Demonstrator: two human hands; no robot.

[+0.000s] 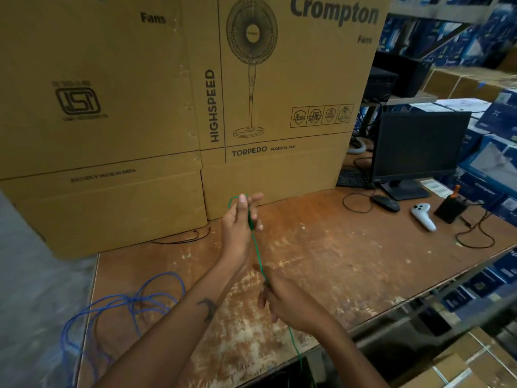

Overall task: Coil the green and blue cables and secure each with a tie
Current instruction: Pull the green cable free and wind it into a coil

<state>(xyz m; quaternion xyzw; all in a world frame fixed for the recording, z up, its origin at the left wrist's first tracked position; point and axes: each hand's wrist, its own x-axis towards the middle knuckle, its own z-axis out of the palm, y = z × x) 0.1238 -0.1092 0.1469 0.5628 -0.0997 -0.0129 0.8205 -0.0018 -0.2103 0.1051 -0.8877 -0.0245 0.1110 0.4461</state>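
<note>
While the blue cable (123,306) lies loose, both hands' grips pinch the green cable (258,256).

I see the green cable (258,254), thin, running taut from a small loop raised above the table, diagonally down past the near table edge. The blue cable (126,303) lies in loose, tangled loops at the table's left near corner, apparently spilling over the edge; blur prevents confirmation.
</note>
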